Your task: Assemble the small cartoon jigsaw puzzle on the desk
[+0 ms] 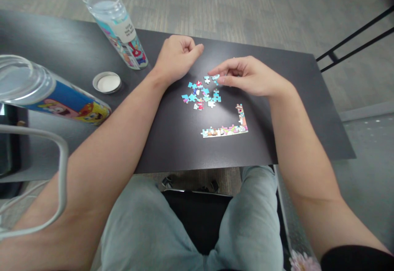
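My right hand [246, 74] is over the far side of a loose heap of jigsaw pieces [197, 94], thumb and index finger closed about a blue-and-white jigsaw piece [215, 78]. My left hand [178, 55] rests in a loose fist on the table to the left of the pieces, with nothing seen in it. Nearer my body lies a joined L-shaped strip of jigsaw pieces [226, 131], one straight row along the bottom and a short side rising on the right. A separate jigsaw piece [207, 80] lies just left of the one at my fingers.
The dark table [172, 152] carries a clear-topped printed tube [123, 33] at the far left. A larger cartoon-printed tube [70, 101] stands beside my left forearm, with a round lid [107, 82] between them. A white cable [63, 172] loops at the left edge.
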